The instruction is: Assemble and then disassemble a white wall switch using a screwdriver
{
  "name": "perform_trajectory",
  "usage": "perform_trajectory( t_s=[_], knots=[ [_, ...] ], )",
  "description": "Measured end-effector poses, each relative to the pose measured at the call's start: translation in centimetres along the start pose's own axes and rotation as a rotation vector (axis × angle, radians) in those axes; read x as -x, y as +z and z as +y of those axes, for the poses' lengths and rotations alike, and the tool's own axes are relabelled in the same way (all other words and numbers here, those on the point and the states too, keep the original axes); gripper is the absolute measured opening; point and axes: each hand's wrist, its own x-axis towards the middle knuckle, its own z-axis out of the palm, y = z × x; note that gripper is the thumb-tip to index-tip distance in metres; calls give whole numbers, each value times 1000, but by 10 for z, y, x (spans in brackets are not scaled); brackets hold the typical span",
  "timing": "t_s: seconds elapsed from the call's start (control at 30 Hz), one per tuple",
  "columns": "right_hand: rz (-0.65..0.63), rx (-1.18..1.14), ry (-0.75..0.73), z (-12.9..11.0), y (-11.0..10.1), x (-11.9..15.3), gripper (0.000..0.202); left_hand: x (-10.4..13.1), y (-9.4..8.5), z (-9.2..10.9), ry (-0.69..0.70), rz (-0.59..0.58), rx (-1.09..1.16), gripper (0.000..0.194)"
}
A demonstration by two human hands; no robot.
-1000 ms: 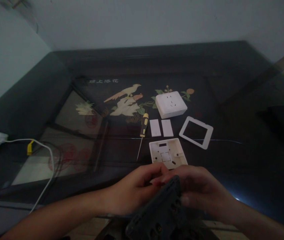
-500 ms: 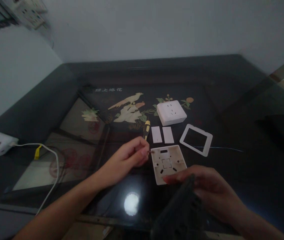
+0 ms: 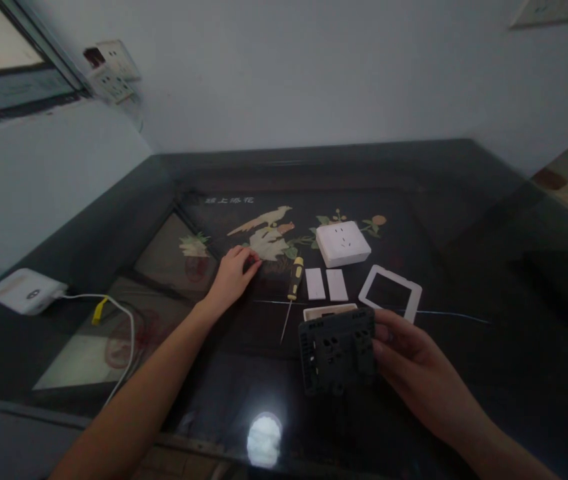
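Observation:
My right hand grips a dark grey wall switch body by its right edge, its terminal side facing me. It is held in front of a white mounting box, so only the box's far rim shows. My left hand rests on the tabletop to the left, thumb and fingertips close together; what they hold, if anything, is too small to make out. Between the hands lies a yellow-and-black screwdriver, its shaft towards me. Beside it are two white rocker covers and a white frame.
A white socket on a box stands behind the rocker covers. On the far left, a white device trails a white cable with a yellow tag. A thin wire lies to the right on the glossy dark table.
My left hand has left the mounting box's corner and moved left and away from me. My right hand has raised the switch body in front of the box and turned it. The view has shifted.

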Motion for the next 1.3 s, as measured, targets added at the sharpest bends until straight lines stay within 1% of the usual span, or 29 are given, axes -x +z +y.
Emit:
perform_trajectory(
  t_s=[0.1, 0.2, 0.3, 0.37, 0.43, 0.57, 0.67, 0.73, 0.83, 0.97, 1.03, 1.1, 1.17, 1.23, 1.3],
  knots=[
    [17, 44, -31, 1, -2, -1, 24, -1, 4, -2, 14, 3, -31, 6],
    [28, 109, -53, 2, -4, -2, 29, -2, 4, -4, 24, 18, -35, 8],
    [53, 152, -80, 1, -7, -3, 30, 0, -3, -4, 20, 62, -17, 17],
    [107, 174, -137, -2, -11, -4, 29, 3, -10, -2, 16, 102, -10, 21],
    [175, 196, -212, -7, -15, -6, 28, 9, -17, 0, 22, 117, -10, 22],
    [264, 203, -327, -17, -21, -10, 24, 32, -24, -3, 46, 65, -34, 20],
    [286, 197, -352, -19, -24, -13, 22, 46, -25, -11, 25, 41, -58, 22],
    [287, 203, -350, -19, -24, -14, 22, 49, -26, -16, 9, 19, -60, 21],
    [275, 226, -348, -17, -23, -14, 22, 45, -26, -15, 16, -26, -43, 17],
    [286, 249, -365, -16, -22, -13, 23, 33, -22, 0, 56, -63, -15, 19],
    [303, 260, -360, -16, -23, -13, 24, 27, -20, 7, 75, -67, 0, 20],
    [317, 283, -350, -15, -26, -12, 25, 23, -21, 8, 77, -43, 7, 20],
    [326, 316, -339, -14, -28, -11, 27, 20, -28, 3, 48, 12, -2, 22],
    [333, 338, -332, -15, -31, -10, 27, 21, -37, -7, -3, 68, -25, 23],
    [333, 342, -327, -15, -32, -8, 29, 24, -47, -16, -47, 75, -49, 20]
  ],
)
